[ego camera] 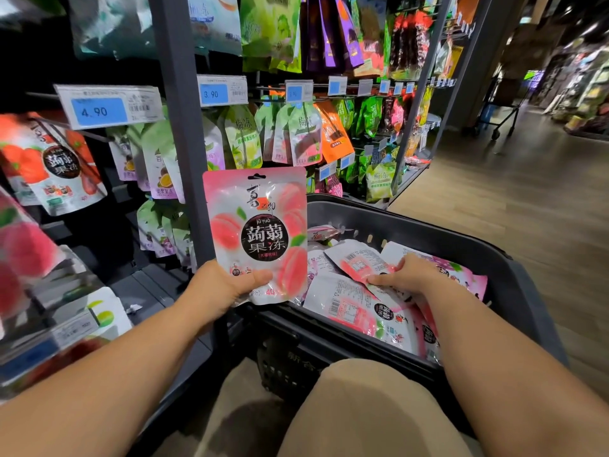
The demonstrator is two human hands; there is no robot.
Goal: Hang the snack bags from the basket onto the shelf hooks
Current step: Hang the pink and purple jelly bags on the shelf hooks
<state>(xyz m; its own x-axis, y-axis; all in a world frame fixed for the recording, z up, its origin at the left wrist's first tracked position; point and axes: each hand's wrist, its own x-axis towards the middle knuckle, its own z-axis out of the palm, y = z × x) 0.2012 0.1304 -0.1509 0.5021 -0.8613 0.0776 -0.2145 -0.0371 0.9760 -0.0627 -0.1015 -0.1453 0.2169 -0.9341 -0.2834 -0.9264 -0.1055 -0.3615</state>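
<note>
Clearance, left: your peach jelly bag (pixel 258 232) stands just in front of the grey shelf post (pixel 181 127); packed hooks of strawberry bags (pixel 56 166) hang beyond the post.
Clearance, right: bare wooden floor (pixel 527 199) runs open beside the basket (pixel 494 268).
Basket edge: the dark rim sits against your knees, and its far wall is near the lower shelf.
Left hand (pixel 227 285): you grip the peach jelly bag by its bottom corner, thumb across the front, and hold it upright above the basket's left rim.
Right hand (pixel 408 275): you reach into the basket, with thumb and fingers pinching a face-down bag (pixel 354 258) on top of the pile.
Bag appearance: pink and white, with peach artwork, a black round label and a black hang slot (pixel 257 176) at top centre.
Count: one bag in each hand; the basket pile overlaps too much for you to count; two legible price tags (pixel 99 110), 4.90 and 3.90.
</note>
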